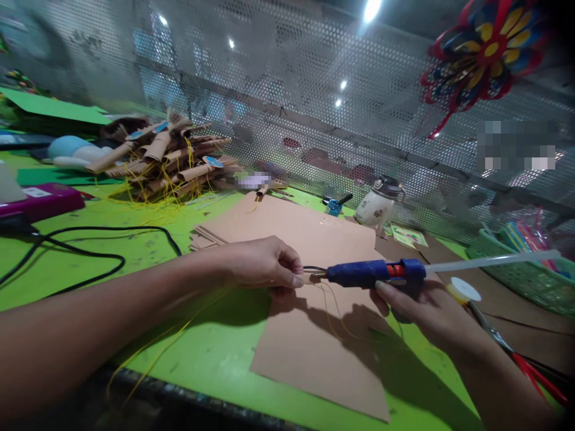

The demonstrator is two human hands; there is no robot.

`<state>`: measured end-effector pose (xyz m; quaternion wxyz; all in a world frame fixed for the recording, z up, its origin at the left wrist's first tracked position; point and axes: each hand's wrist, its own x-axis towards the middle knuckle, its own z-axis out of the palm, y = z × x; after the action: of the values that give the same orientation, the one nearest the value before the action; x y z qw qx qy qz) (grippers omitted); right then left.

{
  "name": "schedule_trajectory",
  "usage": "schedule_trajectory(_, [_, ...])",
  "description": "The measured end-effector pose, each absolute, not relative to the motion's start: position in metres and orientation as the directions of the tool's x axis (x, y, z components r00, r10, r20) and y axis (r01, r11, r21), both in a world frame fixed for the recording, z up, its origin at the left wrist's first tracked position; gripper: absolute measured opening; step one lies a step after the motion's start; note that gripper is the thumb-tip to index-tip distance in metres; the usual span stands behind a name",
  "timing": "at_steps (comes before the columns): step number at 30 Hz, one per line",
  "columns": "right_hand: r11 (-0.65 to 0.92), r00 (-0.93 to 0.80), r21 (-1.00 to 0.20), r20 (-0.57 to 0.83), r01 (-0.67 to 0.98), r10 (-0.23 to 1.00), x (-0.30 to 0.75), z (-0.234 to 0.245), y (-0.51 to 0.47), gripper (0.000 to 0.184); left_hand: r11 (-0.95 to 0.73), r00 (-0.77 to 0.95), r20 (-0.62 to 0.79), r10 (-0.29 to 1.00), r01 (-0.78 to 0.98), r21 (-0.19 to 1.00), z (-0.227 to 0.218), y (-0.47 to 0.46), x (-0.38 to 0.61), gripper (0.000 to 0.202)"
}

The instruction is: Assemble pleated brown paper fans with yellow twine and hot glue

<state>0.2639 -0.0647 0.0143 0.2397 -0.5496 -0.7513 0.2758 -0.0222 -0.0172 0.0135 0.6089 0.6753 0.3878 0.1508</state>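
Observation:
My right hand [417,305] is wrapped round the handle of a blue hot glue gun [359,274], whose nozzle points left. A long translucent glue stick [489,261] sticks out of its back end. Close to the nozzle tip, my left hand [269,266] is closed in a pinch on a small brown paper piece [309,279], mostly hidden by the fingers. Yellow string [331,311] hangs by it, with more strands trailing below my left forearm. Beneath both hands lie flat sheets of brown kraft paper [314,365] on the green table [202,353].
Rolled brown paper bundles [166,155] with yellow string are heaped at the back left. A black cable [121,230] crosses the left side. Toward the right are a white jug [377,203], a green basket [521,275], a white spool [465,289] and red-handled scissors [530,371].

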Motion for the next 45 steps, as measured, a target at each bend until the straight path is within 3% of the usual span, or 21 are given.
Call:
schedule_trajectory(12, [0.261,-0.298,-0.767,0.096,0.586,0.950,0.259,0.014,-0.065,0.034,0.099,0.674,-0.260,0.692,0.268,0.958,0.006,-0.015,-0.023,0.021])
schedule_trajectory(19, [0.276,-0.339,-0.757,0.076,0.592,0.938,0.259,0.013,-0.064,0.035,0.144,0.719,-0.280,0.636,0.246,0.958,0.006,-0.016,-0.025,0.020])
schedule_trajectory(45, [0.290,-0.371,-0.763,0.071,0.578,0.926,0.255,0.020,-0.064,0.040,0.118,0.713,-0.300,0.634,0.294,0.948,0.007,-0.012,-0.026,0.020])
